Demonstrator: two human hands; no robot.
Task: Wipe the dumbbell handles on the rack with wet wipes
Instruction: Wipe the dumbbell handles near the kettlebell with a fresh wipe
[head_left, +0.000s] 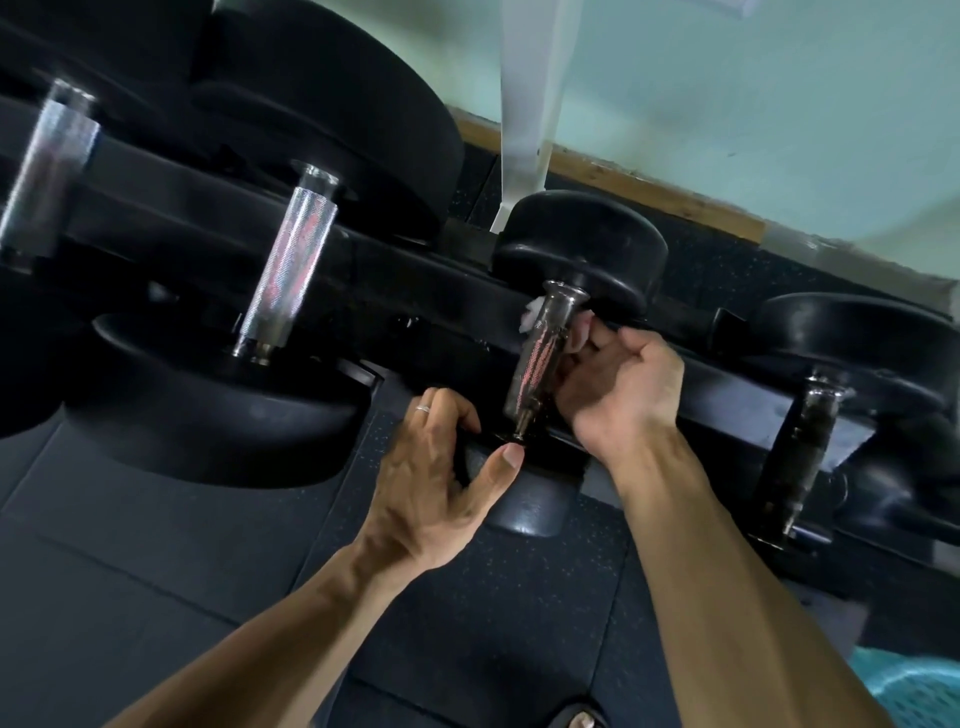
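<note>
On the black metal rack (727, 384), a small dumbbell with black rubber heads and a knurled chrome handle (540, 358) lies between a larger dumbbell (288, 265) on its left and a darker-handled one (800, 452) on its right. The right hand (618, 387) curls around the handle's right side, pinching a crumpled white wet wipe (532, 314) that shows behind the upper end of the handle. The left hand (436, 478) grips the dumbbell's near black head (524, 501), thumb on top.
</note>
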